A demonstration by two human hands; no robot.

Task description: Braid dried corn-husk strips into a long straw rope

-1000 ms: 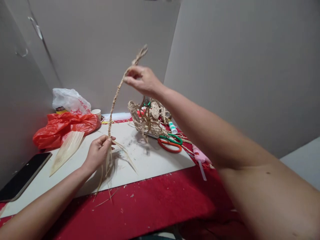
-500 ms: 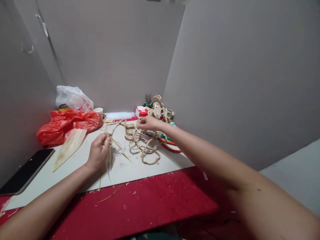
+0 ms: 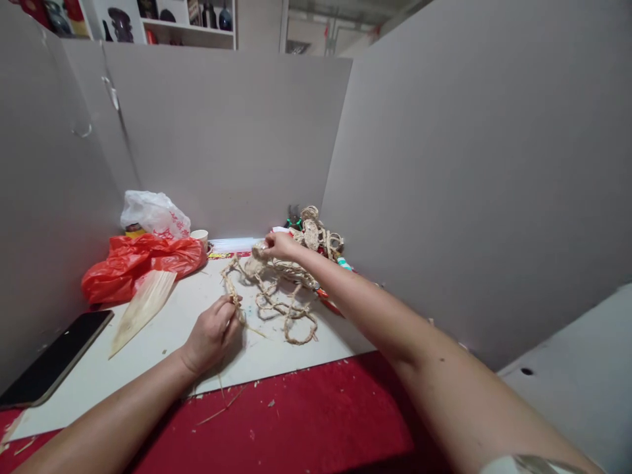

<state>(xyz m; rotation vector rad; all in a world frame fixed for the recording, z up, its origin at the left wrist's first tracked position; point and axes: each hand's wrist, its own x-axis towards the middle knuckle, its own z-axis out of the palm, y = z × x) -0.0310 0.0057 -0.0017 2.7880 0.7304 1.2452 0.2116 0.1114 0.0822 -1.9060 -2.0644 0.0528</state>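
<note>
My left hand point(image 3: 211, 334) is closed around the end of a braided straw cord point(image 3: 230, 282), with thin loose strands sticking out below the fist. Farther back, my right hand point(image 3: 282, 245) pinches the top of a woven straw piece point(image 3: 255, 264), which is tilted up off the white board point(image 3: 197, 365). The cord runs from the left fist up toward this woven piece. Just in front of it, a loose length of straw rope point(image 3: 301, 341) lies in loops. Part of the woven piece is hidden behind my right fingers.
A red plastic bag point(image 3: 143, 260), a white bag point(image 3: 155, 212) and a paper cup point(image 3: 199, 236) stand back left. A dry husk point(image 3: 141, 316) and a black phone point(image 3: 59, 359) lie left. More woven straw pieces point(image 3: 311, 234) are heaped back right, near orange handles point(image 3: 326, 301). Grey panels enclose the table.
My right hand has lifted the woven piece's edge and shifted slightly left. My left hand has moved right and nearer to me with the braid. The view has tilted up, showing shelves.
</note>
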